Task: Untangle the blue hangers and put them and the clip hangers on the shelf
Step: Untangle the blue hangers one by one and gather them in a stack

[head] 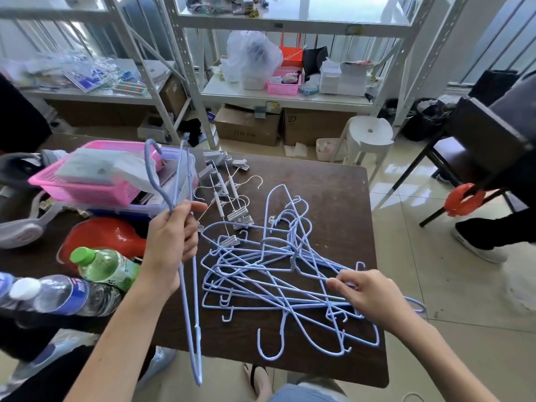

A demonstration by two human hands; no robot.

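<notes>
The tangled blue hangers (278, 282) are heaped at the centre of the dark worktop (342, 198), with the clip hangers (229, 195) just above them. A freed hanger (188, 274) is held upright in the clenched left hand (171, 242); a wire at the heap's right edge is pinched by the right hand (365, 297). Each hook is best slid out slowly — not yanked. White shelves (287, 97) are seen along the top of the frame, over a tiled floor.

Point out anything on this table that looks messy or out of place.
The pale blue wire hangers lie in an interlocked heap on the dark brown table. Two plastic water bottles lie on their sides at its left edge.
</notes>
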